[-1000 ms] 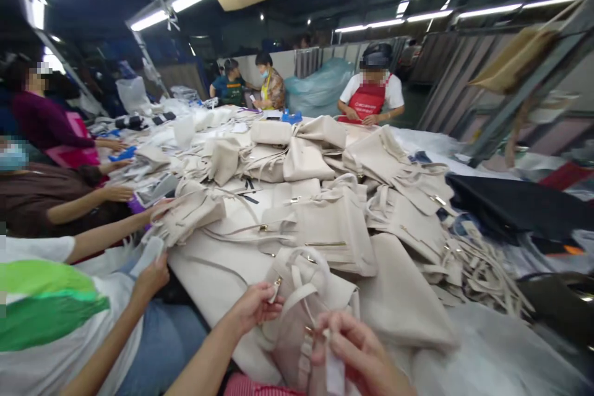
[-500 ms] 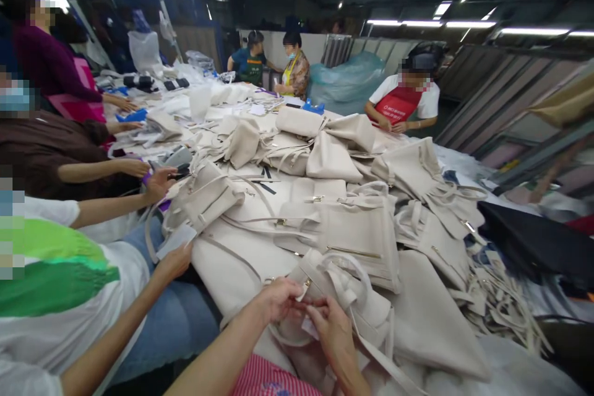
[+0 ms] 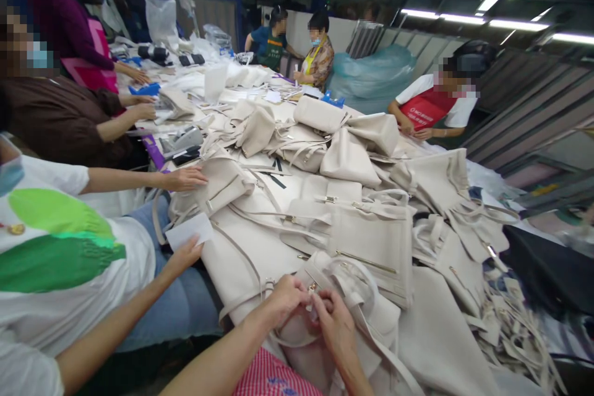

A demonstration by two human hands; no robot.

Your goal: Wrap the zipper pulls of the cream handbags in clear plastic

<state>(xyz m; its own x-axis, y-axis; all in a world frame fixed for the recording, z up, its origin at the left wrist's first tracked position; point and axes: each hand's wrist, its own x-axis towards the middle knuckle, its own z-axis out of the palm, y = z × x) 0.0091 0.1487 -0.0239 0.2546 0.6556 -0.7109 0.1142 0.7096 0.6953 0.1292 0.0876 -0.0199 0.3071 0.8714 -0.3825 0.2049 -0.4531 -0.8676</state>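
Observation:
My left hand [image 3: 288, 298] and my right hand [image 3: 335, 320] meet in front of me over a cream backpack [image 3: 374, 303]. Both are closed, fingertips pinched together at a gold-coloured zipper pull [image 3: 312, 288]. A small whitish piece [image 3: 310, 307] shows between the fingertips, just below the metal; its exact kind is hard to make out. The left fingers are on the pull, while the right thumb and forefinger grip the whitish piece. The backpack's straps and round top handle lie loosely around my hands, and its lower part is partly hidden.
Another cream backpack [image 3: 366, 241] lies just beyond, with more bags [image 3: 350, 158] heaped behind. Loose straps [image 3: 515, 328] pile up at the right. On my left, a co-worker's hand [image 3: 188, 253] holds a white card [image 3: 190, 232]. Other people work around the table.
My view has turned slightly left. My fingers have closed in nearer the zipper pull. The neighbouring co-worker's far hand has come to rest flat near a bag, and the white card shows more fully.

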